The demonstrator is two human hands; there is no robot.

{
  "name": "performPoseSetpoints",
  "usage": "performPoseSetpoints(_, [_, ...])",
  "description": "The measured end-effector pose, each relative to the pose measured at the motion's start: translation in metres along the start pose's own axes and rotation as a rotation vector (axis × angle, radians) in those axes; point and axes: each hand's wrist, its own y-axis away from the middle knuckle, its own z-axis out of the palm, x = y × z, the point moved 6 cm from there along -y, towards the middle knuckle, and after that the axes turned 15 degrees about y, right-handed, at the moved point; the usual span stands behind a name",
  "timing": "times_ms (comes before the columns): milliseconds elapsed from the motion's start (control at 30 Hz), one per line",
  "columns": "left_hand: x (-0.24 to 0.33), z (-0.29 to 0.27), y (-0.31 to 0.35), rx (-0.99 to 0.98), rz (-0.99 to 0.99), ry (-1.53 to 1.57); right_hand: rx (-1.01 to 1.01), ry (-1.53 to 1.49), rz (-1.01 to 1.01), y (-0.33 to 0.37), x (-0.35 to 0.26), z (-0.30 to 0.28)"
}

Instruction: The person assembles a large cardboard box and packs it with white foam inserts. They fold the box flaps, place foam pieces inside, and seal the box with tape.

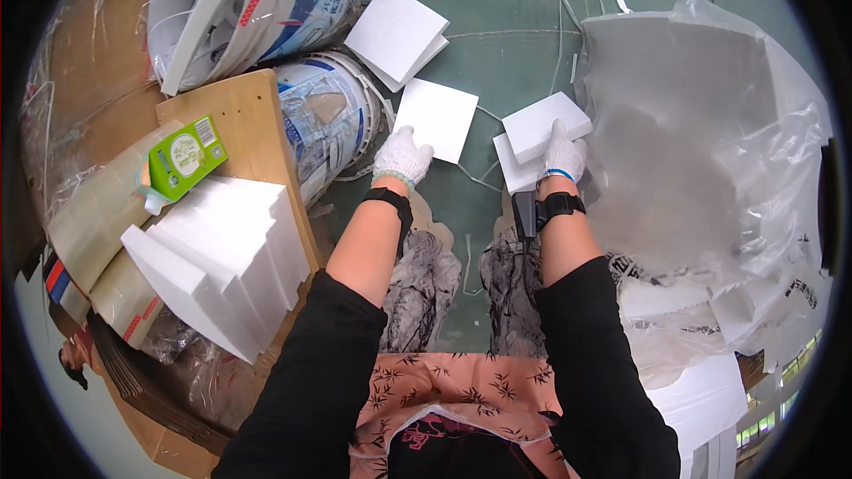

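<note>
My left hand (404, 157), in a white knit glove, grips the lower left corner of a thin white foam board (444, 115), its fingers partly hidden against the white. On the right, my gloved right hand (565, 158) holds a thicker white foam block (540, 122), thumb lying on its top face and the other fingers hidden. Another white foam piece (517, 167) shows beneath that block, at an angle; whether my right hand also holds it I cannot tell. Beyond my left hand, two white boards (395, 31) lie overlapping on the green floor.
White foam boards (226, 239) stand stacked beside a wooden panel (257, 111) at left, near a green carton (186, 158) and wide tape rolls (106, 213). Two plastic buckets (306, 0) lie behind. A large clear plastic bag (728, 124) fills the right. Thin cords (561, 0) trail over the floor.
</note>
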Motion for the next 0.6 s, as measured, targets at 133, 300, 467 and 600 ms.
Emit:
performPoseSetpoints(133, [-0.017,0.011,-0.056,0.077,-0.048,-0.009,0.006,-0.28,-0.046,0.019,0.029,0.001])
performPoseSetpoints(300, [-0.049,0.028,-0.087,0.074,-0.157,0.0,-0.133,-0.43,0.005,0.038,0.118,0.002])
performPoseSetpoints(467, [-0.043,0.063,-0.085,0.084,-0.126,-0.029,-0.337,-0.601,0.002,-0.011,0.138,0.035])
performPoseSetpoints(600, [-0.026,0.062,-0.082,0.144,-0.151,-0.017,-0.358,-0.754,-0.037,-0.032,0.117,0.056])
